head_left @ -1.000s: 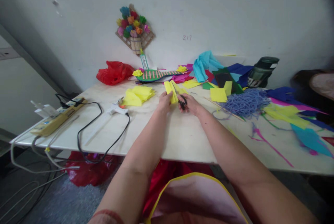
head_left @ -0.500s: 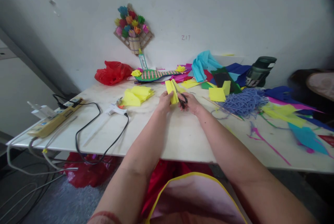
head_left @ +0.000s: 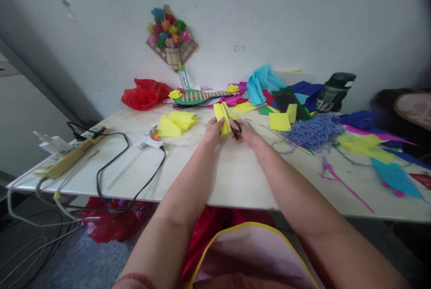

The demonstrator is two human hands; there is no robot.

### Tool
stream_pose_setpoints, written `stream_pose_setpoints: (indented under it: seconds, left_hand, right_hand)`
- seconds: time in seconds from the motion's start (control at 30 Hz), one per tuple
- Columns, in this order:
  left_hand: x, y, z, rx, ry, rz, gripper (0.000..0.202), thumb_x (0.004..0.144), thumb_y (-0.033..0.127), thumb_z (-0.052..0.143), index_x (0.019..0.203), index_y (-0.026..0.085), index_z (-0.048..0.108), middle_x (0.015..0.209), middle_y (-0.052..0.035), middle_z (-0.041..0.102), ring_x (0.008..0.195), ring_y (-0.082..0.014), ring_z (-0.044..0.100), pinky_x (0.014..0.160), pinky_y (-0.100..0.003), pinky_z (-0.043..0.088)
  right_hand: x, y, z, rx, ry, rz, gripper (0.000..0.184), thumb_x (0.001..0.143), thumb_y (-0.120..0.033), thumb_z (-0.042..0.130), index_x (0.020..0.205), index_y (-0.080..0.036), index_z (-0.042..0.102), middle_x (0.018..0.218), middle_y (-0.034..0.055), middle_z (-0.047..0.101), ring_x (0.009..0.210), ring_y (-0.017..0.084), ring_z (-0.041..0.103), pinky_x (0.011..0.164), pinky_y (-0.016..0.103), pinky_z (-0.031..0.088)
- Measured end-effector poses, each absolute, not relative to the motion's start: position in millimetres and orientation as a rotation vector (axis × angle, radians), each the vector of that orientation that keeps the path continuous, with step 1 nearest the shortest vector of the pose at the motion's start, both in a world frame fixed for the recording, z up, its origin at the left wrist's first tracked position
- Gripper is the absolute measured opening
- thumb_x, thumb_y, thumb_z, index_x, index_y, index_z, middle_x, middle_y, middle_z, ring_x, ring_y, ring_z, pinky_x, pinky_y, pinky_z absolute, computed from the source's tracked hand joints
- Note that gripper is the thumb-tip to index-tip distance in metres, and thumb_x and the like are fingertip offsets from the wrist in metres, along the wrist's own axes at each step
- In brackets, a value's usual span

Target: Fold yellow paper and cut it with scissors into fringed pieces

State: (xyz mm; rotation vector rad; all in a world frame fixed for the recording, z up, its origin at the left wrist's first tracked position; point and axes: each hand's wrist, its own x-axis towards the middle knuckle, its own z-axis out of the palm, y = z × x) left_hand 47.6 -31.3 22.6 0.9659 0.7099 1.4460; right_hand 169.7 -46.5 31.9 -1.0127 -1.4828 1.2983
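Observation:
My left hand [head_left: 213, 131] pinches a folded yellow paper strip [head_left: 221, 116] held upright over the white table [head_left: 232, 176]. My right hand [head_left: 245, 132] grips black-handled scissors [head_left: 234, 128] whose blades reach up into the yellow paper. Both hands meet at the table's middle, toward the far side. A pile of crumpled yellow paper [head_left: 177, 123] lies just left of my left hand. A flat yellow square [head_left: 280, 121] lies to the right.
A white glue gun [head_left: 148, 141] with a black cord and a yellow power strip [head_left: 69, 155] lie at left. A red bag [head_left: 145, 93], a green craft piece [head_left: 198, 96], coloured papers [head_left: 266, 83], purple yarn [head_left: 314, 131] and a dark green flask [head_left: 333, 92] crowd the back and right.
The view shifted slightly. My hands stay together on the yellow paper, with the scissors in nearly the same place.

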Motion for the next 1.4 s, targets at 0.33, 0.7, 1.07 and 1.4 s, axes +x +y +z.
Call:
stream_pose_setpoints:
  seconds: [0.33, 0.7, 1.07, 1.4]
  left_hand:
    - [47.5, -32.2, 24.5, 0.924, 0.736, 1.445, 0.017, 0.068, 0.026, 0.062, 0.073, 0.014, 0.052, 0.057, -0.0029, 0.059, 0.059, -0.0161, 0.059, 0.059, -0.028, 0.045]
    - [46.7, -32.1, 24.3, 0.929, 0.734, 1.455, 0.018, 0.067, 0.025, 0.062, 0.075, 0.013, 0.05, 0.059, -0.0029, 0.059, 0.056, -0.0157, 0.059, 0.06, -0.029, 0.046]
    - [45.3, -28.7, 21.8, 0.898, 0.755, 1.49, 0.022, 0.064, 0.024, 0.063, 0.08, 0.014, 0.05, 0.063, -0.0017, 0.059, 0.055, -0.0127, 0.056, 0.06, -0.027, 0.045]
    - [44.7, -27.4, 19.6, 0.969, 0.753, 1.486, 0.024, 0.064, 0.027, 0.063, 0.079, 0.013, 0.051, 0.063, -0.0025, 0.06, 0.053, -0.0121, 0.055, 0.057, -0.026, 0.043]
  right_hand:
    - [168.2, -47.9, 32.6, -0.997, -1.454, 1.291, 0.033, 0.071, -0.05, 0.054, 0.068, -0.018, 0.045, 0.046, -0.0045, 0.05, 0.031, 0.006, 0.045, 0.025, 0.015, 0.023]
    - [168.0, -46.1, 31.7, -0.984, -1.451, 1.291, 0.033, 0.069, -0.048, 0.057, 0.067, -0.017, 0.046, 0.045, -0.005, 0.05, 0.03, 0.006, 0.045, 0.024, 0.015, 0.022]
    - [168.9, -47.4, 32.1, -0.976, -1.462, 1.303, 0.035, 0.069, -0.051, 0.057, 0.066, -0.017, 0.046, 0.045, -0.0047, 0.05, 0.03, 0.006, 0.045, 0.024, 0.015, 0.021]
    - [170.8, -46.4, 30.5, -0.978, -1.495, 1.299, 0.036, 0.07, -0.052, 0.055, 0.067, -0.017, 0.047, 0.047, -0.0032, 0.052, 0.032, 0.007, 0.047, 0.025, 0.015, 0.022]
